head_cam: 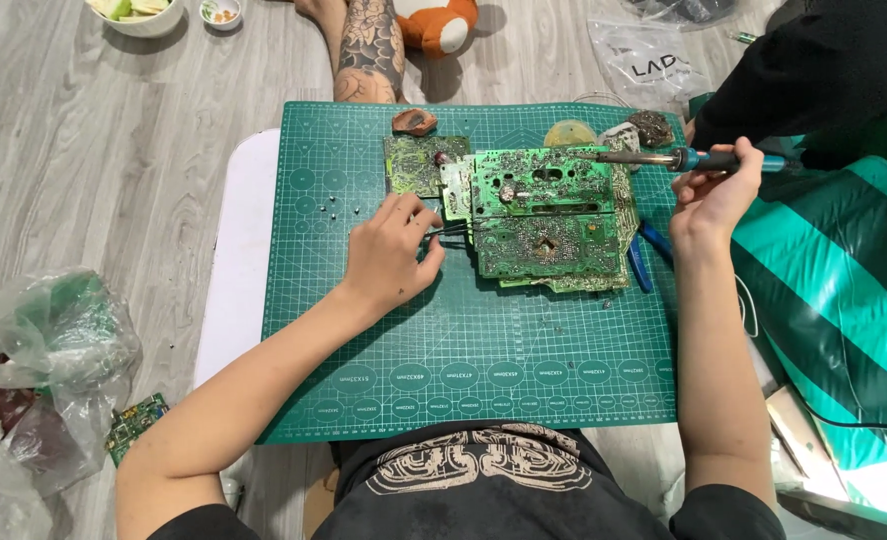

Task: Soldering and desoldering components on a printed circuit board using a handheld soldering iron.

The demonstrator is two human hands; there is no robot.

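**Iron lifted, tweezers at the board's edge**

The left hand rested on the green cutting mat, its fingers pinched around thin dark tweezers whose tips met the left edge of the stacked green circuit boards. The right hand had its fingers clenched on the blue handle of a soldering iron, the tip held over the boards' upper right part; whether it touched, I cannot tell. Blue-handled pliers lay just beside the boards. Judging by this, desoldering was in hand; the next move would call for steady heat on one joint while the tweezers pulled.
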